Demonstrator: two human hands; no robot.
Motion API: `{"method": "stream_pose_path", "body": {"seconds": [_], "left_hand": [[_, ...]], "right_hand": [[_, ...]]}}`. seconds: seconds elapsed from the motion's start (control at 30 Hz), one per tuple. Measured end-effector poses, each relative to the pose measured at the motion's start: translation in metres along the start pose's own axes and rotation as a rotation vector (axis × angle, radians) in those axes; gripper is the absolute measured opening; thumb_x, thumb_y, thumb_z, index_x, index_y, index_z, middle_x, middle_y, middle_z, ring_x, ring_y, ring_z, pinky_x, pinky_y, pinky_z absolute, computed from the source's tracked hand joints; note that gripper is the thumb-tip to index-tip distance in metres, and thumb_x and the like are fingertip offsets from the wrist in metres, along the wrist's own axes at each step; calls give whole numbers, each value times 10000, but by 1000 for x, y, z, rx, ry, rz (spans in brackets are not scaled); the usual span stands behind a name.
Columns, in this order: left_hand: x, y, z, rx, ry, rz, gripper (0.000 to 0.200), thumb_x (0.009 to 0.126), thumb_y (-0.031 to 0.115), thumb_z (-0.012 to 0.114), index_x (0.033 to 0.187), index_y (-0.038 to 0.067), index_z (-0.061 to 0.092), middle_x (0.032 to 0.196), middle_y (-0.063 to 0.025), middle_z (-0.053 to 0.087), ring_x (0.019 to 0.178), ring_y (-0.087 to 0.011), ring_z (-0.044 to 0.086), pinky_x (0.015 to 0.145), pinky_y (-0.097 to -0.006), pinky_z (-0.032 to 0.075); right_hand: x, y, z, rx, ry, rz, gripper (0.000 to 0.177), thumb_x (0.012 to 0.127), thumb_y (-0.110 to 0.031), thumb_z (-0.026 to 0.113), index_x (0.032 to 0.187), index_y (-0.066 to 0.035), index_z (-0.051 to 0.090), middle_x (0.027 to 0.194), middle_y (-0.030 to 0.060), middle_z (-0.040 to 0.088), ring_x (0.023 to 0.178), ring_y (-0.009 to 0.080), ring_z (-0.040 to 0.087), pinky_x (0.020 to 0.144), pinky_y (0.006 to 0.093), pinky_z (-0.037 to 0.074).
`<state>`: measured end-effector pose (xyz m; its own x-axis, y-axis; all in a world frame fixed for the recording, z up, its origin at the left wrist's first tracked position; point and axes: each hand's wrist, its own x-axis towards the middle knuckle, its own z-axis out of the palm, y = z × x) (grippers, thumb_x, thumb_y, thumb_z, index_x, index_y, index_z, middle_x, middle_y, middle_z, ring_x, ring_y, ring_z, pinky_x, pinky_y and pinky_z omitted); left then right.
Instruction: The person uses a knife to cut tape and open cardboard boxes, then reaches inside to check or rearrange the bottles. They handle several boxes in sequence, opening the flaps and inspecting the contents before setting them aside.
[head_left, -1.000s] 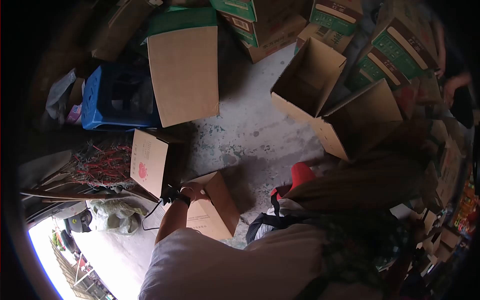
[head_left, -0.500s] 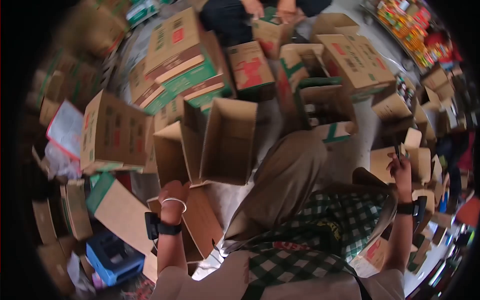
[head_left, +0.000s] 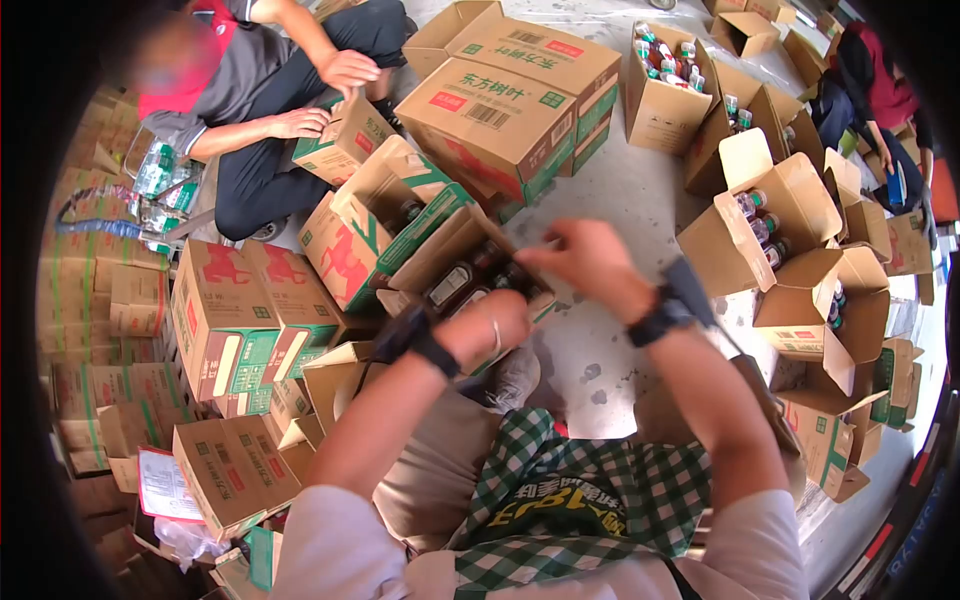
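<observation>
I have in my view, between the two hands, an open brown cardboard box with green edging; inside it lie several dark bottles with pale-bordered labels. My left hand, with a white bangle at its wrist, is over the near side of this box. Its fingers are bent downward and mostly hidden, so I cannot tell how far they are spread or if they have hold of something. My right hand is at the right rim of the same box, half curled, with thumb and forefinger close together; it is blurred, and I cannot tell if they grip the rim.

Just beyond the left hand stands another open brown cardboard box with green tape stripes. To the left of this hand I see closed brown cartons with red print. Farther ahead of both hands is a stack of large brown cartons with green lower bands.

Well to the right of the right hand, an open brown cardboard carton with flaps raised contains capped bottles. Far beyond the left hand, a seated co-worker's hands are at a small brown-and-green carton.
</observation>
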<state>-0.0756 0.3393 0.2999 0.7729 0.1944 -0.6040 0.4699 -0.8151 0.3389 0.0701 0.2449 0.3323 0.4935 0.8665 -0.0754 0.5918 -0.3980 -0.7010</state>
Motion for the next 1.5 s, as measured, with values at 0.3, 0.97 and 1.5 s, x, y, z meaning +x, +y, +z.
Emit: {"method": "stream_pose_path", "body": {"seconds": [0.3,0.97,1.5], "left_hand": [[-12,83,47,207,134,364,99,701,65,562,775,17,609,729,-154,648,703,-321,651,626,-404,527],[78,110,66,729,120,651,706,639,384,773,1241,127,508,1270,-90,511,1220,-252,441,1041,-449,314],[93,101,130,402,456,802,191,703,224,696,709,52,614,741,-93,600,780,-289,586,703,-394,473]], "right_hand": [[-59,67,-27,-51,65,-73,146,749,-145,603,739,-2,573,696,230,558,697,425,553,622,472,446],[-279,66,53,-19,601,545,142,913,-127,489,851,-26,411,650,246,551,632,438,560,548,511,423],[-288,100,79,29,774,172,35,844,-75,552,852,-52,527,726,141,569,651,348,578,558,414,459]]}}
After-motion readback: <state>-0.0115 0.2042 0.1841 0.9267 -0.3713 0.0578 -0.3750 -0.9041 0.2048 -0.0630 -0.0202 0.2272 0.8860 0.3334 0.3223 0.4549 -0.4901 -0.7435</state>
